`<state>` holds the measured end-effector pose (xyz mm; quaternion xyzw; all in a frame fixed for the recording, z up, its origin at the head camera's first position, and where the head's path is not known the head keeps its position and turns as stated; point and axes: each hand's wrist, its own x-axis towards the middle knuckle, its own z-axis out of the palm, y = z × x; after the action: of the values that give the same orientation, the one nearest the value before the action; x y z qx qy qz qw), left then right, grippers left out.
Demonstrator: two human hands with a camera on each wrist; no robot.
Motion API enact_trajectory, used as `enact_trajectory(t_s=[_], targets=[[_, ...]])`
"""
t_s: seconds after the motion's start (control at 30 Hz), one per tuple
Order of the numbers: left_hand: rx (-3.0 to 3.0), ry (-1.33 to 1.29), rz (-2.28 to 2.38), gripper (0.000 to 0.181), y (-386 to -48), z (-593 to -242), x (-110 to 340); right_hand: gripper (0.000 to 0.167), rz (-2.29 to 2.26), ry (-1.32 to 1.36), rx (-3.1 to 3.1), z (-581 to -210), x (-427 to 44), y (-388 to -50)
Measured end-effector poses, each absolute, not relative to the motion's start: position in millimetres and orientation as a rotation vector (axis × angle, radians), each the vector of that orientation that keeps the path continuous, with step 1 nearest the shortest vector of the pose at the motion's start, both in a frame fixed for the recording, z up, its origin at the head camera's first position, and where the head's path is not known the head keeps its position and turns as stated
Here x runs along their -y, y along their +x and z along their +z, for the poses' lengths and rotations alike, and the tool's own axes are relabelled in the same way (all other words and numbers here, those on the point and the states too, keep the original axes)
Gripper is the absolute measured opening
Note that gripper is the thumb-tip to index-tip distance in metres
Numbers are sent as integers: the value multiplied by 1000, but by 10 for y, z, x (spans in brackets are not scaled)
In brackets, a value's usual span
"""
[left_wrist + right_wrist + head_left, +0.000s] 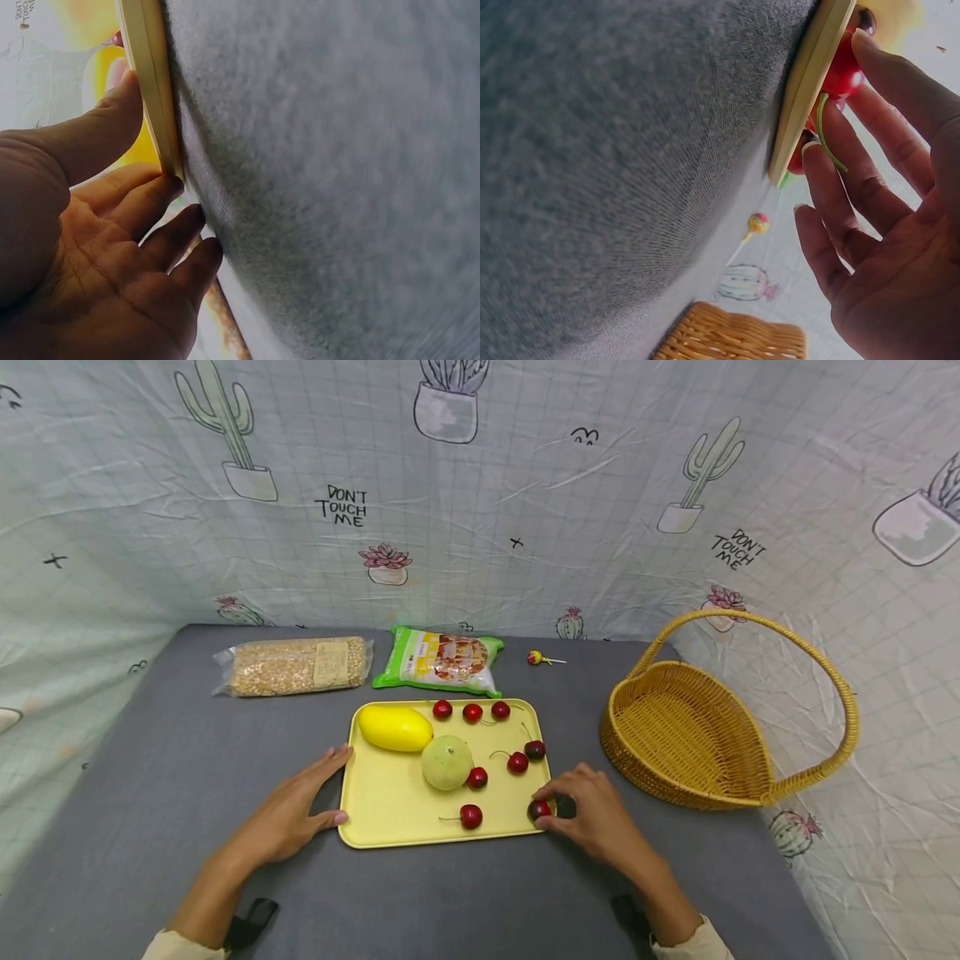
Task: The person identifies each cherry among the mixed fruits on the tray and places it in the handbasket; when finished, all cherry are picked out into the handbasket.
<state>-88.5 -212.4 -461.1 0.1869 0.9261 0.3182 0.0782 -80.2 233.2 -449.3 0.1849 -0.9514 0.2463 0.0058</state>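
A yellow tray [390, 814] lies on the table, carrying a yellow mango-shaped fruit [393, 728], a round pale green fruit [447, 763] and several dark red cherries [471, 816]. My left hand [292, 810] touches the tray's left edge, thumb and fingers spread along it. At the front right corner of the tray, my right hand [596, 818] pinches a cherry [538, 810] between thumb and fingers. The right wrist view shows this cherry [844, 71] with a green stem hanging beside the fingers. Up close, the left wrist view shows my left thumb [112, 112] against the tray rim.
Behind the tray lie a clear bag of grains [296, 667], a green-and-white food packet [442, 660] and a lollipop [543, 658]. A wicker basket [622, 739] with a tall handle stands to the right. Printed cloth hangs behind the grey table [420, 902].
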Motion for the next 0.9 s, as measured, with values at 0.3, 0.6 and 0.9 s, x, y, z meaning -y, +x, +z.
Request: enact_trajectory(t_s=[0.3,0.6,0.9], targets=[[-2757,546,973,90,-872,-4627,2113,31,796,583,2939,-4487,-2323,-816],[-2750,541,984,90,-873,-4625,2110,32,896,569,2882,-4368,-2403,-897],[-2751,543,982,90,-871,-4627,2110,36,904,512,2853,-4182,-2518,-956]])
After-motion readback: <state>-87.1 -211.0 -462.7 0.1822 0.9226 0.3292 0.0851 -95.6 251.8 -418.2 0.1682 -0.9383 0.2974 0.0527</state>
